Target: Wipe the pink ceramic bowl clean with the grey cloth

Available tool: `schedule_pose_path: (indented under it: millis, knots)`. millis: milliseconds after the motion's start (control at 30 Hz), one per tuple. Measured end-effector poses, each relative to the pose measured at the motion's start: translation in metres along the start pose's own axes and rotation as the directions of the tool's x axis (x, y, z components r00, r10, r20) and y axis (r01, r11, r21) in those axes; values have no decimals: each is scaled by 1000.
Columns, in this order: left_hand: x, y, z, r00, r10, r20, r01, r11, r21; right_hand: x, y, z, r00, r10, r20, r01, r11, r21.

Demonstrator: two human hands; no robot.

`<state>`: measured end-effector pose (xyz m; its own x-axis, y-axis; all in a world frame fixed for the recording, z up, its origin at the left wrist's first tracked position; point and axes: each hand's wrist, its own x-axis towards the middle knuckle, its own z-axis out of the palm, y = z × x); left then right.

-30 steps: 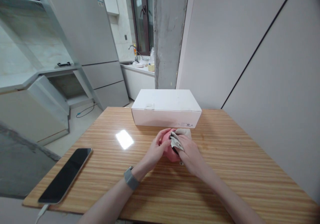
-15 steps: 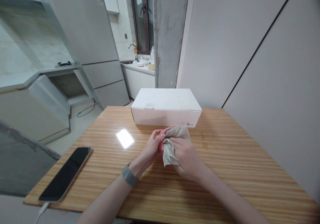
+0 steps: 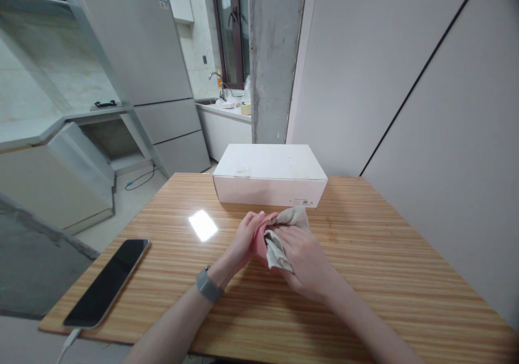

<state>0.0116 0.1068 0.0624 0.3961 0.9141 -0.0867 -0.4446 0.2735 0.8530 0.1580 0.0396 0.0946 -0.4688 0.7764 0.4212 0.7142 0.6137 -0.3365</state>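
My left hand (image 3: pixel 244 238) is curled around a small pink object (image 3: pixel 259 239), gripping it from the left, just above the wooden table (image 3: pixel 365 266). My right hand (image 3: pixel 302 256) presses a beige cloth (image 3: pixel 279 239) against the pink object's right side, with its fingers closed over the cloth. Most of the pink object is hidden by both hands and the cloth. A grey watch sits on my left wrist (image 3: pixel 206 285).
A closed white cardboard box (image 3: pixel 270 174) lies on the table just behind my hands. A dark phone (image 3: pixel 106 283) with a cable rests near the table's left front corner. A fridge, a concrete pillar and a kitchen counter stand beyond the table.
A second ago the pink object showed a dark opening with the cloth tucked at it. The cloth then came over its front, and now more pink shows again between my hands.
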Motion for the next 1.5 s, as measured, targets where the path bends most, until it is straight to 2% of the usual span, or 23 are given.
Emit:
schedule_pose_path:
  millis: [67,167,267,333,600,667,833,967,1033,1133,1300,1433,1500]
  knots:
    - [2,1,-4,999,17,-31,-14,997,81,-1,1,-3,997,-71,28,70,997,43]
    - [3,3,-8,1000,-22,15,20,992,123,-2,3,-5,994,-84,71,76,992,103]
    - [4,2,-9,993,-104,62,97,989,111,0,5,-5,995,-35,96,22,991,132]
    - [5,0,-9,991,-118,61,113,990,87,2,4,-4,996,-3,90,-8,991,130]
    - [5,-14,1,999,4,46,-5,1000,11,6,-5,-4,985,173,11,-173,984,-33]
    - [3,-17,4,998,4,65,-2,1000,-28,5,-1,-8,985,173,2,-172,984,-52]
    - [0,-16,1,970,-154,187,173,981,-91,4,10,-18,992,49,117,-46,999,-25]
    - [2,-7,-10,907,-359,221,360,932,34,1,12,-14,987,-1,158,-2,1000,16]
    - [2,-4,-13,886,-417,204,405,909,100,-1,11,-10,989,-30,146,25,999,34]
    - [2,-3,-12,911,-382,158,371,924,94,-3,10,-7,991,-45,128,38,998,55]
    - [1,-8,-6,956,-265,122,264,964,23,-2,4,-9,994,23,108,-28,999,43]
    - [0,-15,1,975,-197,100,203,978,-50,3,0,-5,989,143,39,-140,989,-54]
    - [-1,-16,6,983,-158,93,166,982,-91,5,0,-3,986,164,-1,-163,980,-117]
